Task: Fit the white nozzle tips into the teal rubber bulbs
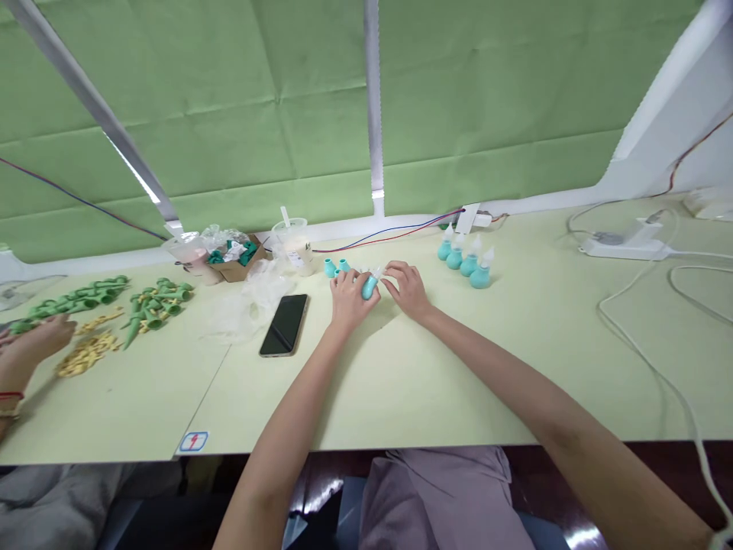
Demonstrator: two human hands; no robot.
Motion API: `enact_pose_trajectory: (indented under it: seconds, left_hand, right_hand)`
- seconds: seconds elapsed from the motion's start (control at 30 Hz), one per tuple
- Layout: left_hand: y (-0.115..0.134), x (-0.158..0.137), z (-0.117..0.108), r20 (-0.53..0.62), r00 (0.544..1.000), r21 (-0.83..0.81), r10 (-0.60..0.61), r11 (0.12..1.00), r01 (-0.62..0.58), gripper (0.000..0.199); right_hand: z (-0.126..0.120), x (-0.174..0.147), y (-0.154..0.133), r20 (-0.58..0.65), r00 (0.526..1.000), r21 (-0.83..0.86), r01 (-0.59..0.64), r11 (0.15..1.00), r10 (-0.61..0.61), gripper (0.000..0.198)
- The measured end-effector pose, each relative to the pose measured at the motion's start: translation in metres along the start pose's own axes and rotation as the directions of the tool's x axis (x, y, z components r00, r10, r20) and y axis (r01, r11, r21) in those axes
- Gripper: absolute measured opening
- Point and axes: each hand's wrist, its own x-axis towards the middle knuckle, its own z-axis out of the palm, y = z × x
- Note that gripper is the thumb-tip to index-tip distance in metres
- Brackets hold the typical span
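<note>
My left hand (pixel 350 299) is closed around a turquoise squeeze bulb (pixel 369 288) with a clear pointed tip, tilted up to the right. My right hand (pixel 408 290) is just to the right of that tip, thumb and forefinger slightly apart; whether they touch it I cannot tell. Behind my left hand stand several turquoise bulbs (pixel 329 267) without tips, partly hidden by my fingers. To the right of my right hand, several finished-looking bulbs with clear tips (pixel 479 275) stand upright in a slanting row.
A black phone (pixel 285 326) lies left of my left hand. Behind it are a crumpled plastic bag (pixel 252 294), a lidded cup (pixel 298 248) and a cardboard box (pixel 234 269). At far left, a co-worker's hand (pixel 43 340) is by green pieces (pixel 154 302). A power strip (pixel 627 243) and cables lie right.
</note>
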Motion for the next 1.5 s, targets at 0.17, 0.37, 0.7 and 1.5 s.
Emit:
enact_pose_trajectory:
  seconds: [0.17,0.37,0.7,1.5]
  left_hand:
    - [0.007,-0.005,0.008,0.109,0.988,-0.053,0.105,0.994,-0.100,0.022]
    - [0.004,-0.005,0.014,0.203,0.967,-0.145,0.151,0.982,-0.122,0.016]
    - [0.003,-0.008,0.017,0.316,0.910,-0.068,0.269,0.963,-0.261,0.015]
    - [0.001,-0.009,0.023,0.308,0.886,-0.100,0.347,0.938,-0.333,0.018]
  right_hand:
    - [-0.031,-0.017,0.012,0.041,0.998,-0.134,0.042,0.990,-0.037,0.020]
    - [-0.032,-0.016,0.008,0.196,0.977,-0.037,0.090,0.995,-0.081,0.025]
    - [-0.039,-0.011,-0.001,0.330,0.940,-0.018,0.103,0.994,-0.092,0.022]
    - [-0.041,-0.007,0.013,0.216,0.968,0.207,-0.176,0.962,0.131,0.013]
